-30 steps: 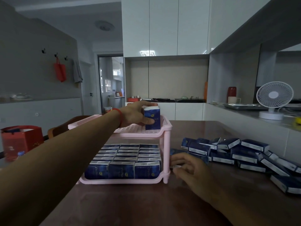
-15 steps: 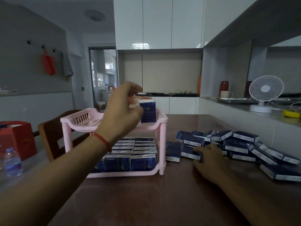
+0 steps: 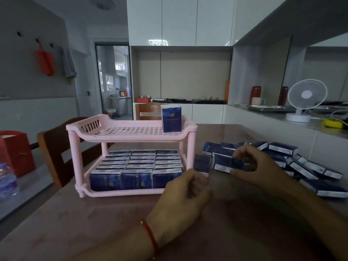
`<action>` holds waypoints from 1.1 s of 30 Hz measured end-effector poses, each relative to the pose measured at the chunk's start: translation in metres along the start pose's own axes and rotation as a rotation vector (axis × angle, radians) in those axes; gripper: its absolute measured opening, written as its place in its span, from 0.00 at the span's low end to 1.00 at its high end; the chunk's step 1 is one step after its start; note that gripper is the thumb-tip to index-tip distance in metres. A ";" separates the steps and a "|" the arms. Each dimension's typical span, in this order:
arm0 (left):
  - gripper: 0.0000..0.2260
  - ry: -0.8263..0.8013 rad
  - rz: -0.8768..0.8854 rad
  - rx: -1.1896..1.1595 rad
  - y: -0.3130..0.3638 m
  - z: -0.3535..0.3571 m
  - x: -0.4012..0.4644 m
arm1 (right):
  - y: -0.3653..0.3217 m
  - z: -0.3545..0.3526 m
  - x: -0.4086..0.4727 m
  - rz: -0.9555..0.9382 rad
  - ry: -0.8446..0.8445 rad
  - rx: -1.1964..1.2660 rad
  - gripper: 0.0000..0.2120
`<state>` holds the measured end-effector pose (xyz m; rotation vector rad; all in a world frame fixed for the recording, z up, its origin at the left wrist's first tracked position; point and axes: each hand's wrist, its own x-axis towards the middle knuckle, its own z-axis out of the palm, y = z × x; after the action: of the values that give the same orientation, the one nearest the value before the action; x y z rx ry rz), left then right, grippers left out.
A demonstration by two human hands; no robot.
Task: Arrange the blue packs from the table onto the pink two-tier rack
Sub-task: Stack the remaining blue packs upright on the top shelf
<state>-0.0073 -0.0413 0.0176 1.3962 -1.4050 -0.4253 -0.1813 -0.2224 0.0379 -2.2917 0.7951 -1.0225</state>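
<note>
The left hand (image 3: 185,193) has come back from the pink rack (image 3: 131,136), leaving one blue pack (image 3: 171,119) upright at the top tier's right end, and curls loosely, empty, while the right hand (image 3: 252,166) pinches a pack (image 3: 226,163) from the pile (image 3: 293,162) on the table (image 3: 235,223).

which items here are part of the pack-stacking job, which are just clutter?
Job: pink rack; upright pack on top tier; lower-tier packs; loose pile; pack in right hand.
Clutter: fan; water bottle; red bag.
</note>
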 end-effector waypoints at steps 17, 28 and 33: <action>0.14 0.036 -0.320 -0.430 -0.005 -0.005 -0.003 | -0.014 0.033 -0.002 -0.088 -0.194 0.118 0.12; 0.09 0.095 -0.297 -0.449 -0.007 -0.006 0.000 | 0.004 0.055 0.015 -0.255 -0.161 -0.493 0.05; 0.12 0.140 -0.260 -0.374 -0.008 -0.006 0.000 | 0.000 0.039 0.010 -0.108 -0.176 -0.449 0.12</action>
<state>0.0017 -0.0403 0.0135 1.2732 -0.9735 -0.7057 -0.1456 -0.2209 0.0199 -2.7847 0.9063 -0.7243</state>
